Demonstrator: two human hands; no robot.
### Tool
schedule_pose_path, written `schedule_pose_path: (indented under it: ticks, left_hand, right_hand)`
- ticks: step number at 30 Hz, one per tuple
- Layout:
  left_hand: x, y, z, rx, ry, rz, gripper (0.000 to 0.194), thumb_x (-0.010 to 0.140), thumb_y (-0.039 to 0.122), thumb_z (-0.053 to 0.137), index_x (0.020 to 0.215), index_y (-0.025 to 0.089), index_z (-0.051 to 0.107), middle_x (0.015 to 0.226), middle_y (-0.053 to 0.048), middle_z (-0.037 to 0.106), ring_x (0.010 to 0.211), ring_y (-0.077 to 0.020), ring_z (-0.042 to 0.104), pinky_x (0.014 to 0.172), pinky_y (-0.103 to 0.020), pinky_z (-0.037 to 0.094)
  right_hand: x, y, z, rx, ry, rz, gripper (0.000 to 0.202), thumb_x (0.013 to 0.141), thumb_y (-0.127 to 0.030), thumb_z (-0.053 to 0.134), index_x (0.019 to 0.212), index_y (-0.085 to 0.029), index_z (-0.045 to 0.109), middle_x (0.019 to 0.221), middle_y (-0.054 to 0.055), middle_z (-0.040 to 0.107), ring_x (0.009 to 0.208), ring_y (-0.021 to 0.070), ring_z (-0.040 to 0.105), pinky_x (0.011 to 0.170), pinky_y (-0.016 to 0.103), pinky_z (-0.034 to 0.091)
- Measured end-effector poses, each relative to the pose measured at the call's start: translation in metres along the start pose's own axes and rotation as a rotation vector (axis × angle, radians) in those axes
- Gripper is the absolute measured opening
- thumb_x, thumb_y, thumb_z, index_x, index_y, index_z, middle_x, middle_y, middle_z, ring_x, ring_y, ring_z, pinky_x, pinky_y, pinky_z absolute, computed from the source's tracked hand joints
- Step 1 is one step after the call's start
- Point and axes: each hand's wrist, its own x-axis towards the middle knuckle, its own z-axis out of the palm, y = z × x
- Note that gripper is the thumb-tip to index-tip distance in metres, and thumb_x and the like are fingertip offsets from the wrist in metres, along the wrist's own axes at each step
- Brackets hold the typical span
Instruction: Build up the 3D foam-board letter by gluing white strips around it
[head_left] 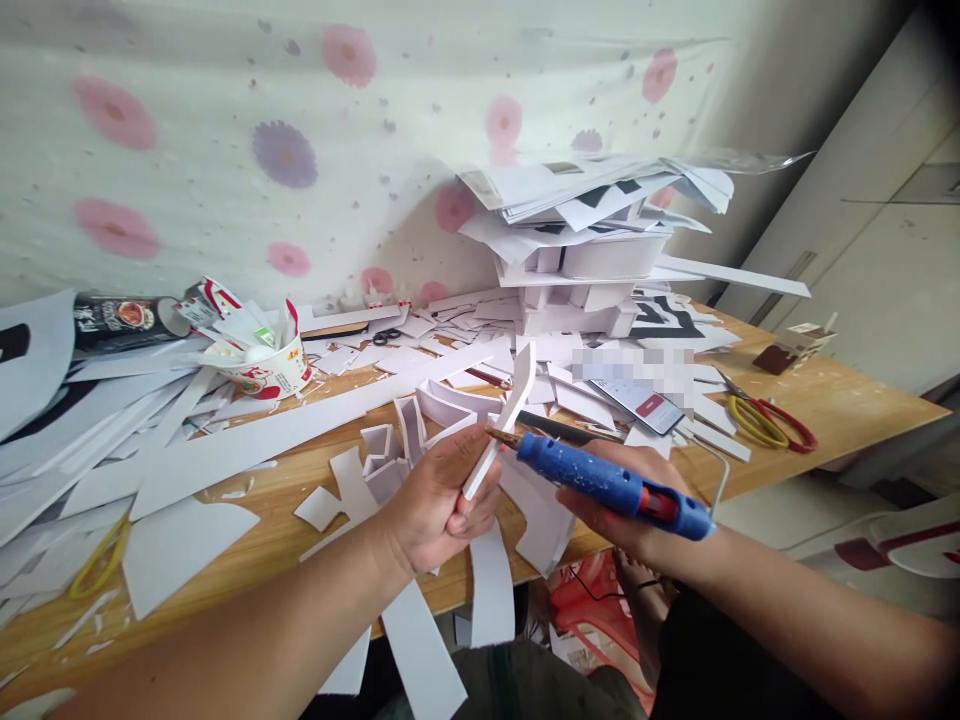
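Note:
My left hand (450, 495) pinches a narrow strip of white foam board (517, 395), held tilted above the table. In my right hand (622, 500) is a blue hot glue gun (592, 470), its nozzle pointing left at the strip's edge, close to my left fingertips. Whether the nozzle touches the board I cannot tell. Just behind my left hand, small bent pieces of white foam board (411, 428) stand on edge on the table. Curved white offcuts (491, 580) hang over the table's front edge below my hands.
White scraps cover much of the wooden table (862, 385). A paper cup (262, 370) with packets and a dark can (124, 318) stand left. Stacked foam-board structures (585, 260) rise at the back. A phone (637, 395) and red-and-yellow scissors (772, 420) lie right.

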Motion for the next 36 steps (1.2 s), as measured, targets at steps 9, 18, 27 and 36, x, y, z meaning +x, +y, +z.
schedule_pose_path:
  ticks: [9,18,27,36]
  left_hand:
    - [-0.003,0.001,0.005,-0.036,0.073,-0.021,0.036,0.065,0.04,0.084,0.079,0.018,0.059,0.036,0.011,0.037,0.029,-0.0014,0.016,0.033,-0.014,0.01]
    - [-0.001,0.001,0.003,-0.069,0.089,-0.073,0.038,0.065,0.044,0.084,0.084,0.018,0.063,0.035,0.011,0.038,0.029,-0.0017,0.015,0.033,-0.014,0.013]
    - [-0.003,0.002,0.002,-0.102,0.032,-0.076,0.03,0.07,0.039,0.081,0.073,0.015,0.062,0.036,0.01,0.035,0.029,-0.0011,0.015,0.033,-0.014,0.011]
    - [-0.002,0.002,0.003,-0.101,0.033,-0.06,0.026,0.078,0.039,0.074,0.082,0.016,0.063,0.036,0.01,0.035,0.029,-0.002,0.013,0.032,-0.015,0.01]
  right_hand:
    - [-0.001,0.005,0.002,-0.058,-0.03,-0.108,0.008,0.076,-0.02,0.059,0.079,-0.021,0.052,0.064,-0.001,0.055,0.052,0.012,0.047,0.049,0.024,0.038]
    - [0.004,0.006,0.001,-0.055,-0.035,-0.335,0.026,0.09,-0.043,0.048,0.086,-0.018,0.055,0.079,0.005,0.052,0.065,0.0157,0.053,0.055,0.028,0.045]
    - [0.003,0.007,0.002,-0.122,0.043,-0.307,0.006,0.089,-0.024,0.054,0.088,-0.019,0.057,0.092,0.005,0.05,0.08,0.0158,0.055,0.067,0.027,0.049]
    - [0.002,0.008,0.0,-0.141,0.088,-0.279,0.006,0.086,-0.022,0.057,0.09,-0.019,0.056,0.091,0.004,0.049,0.077,0.0153,0.054,0.065,0.027,0.046]
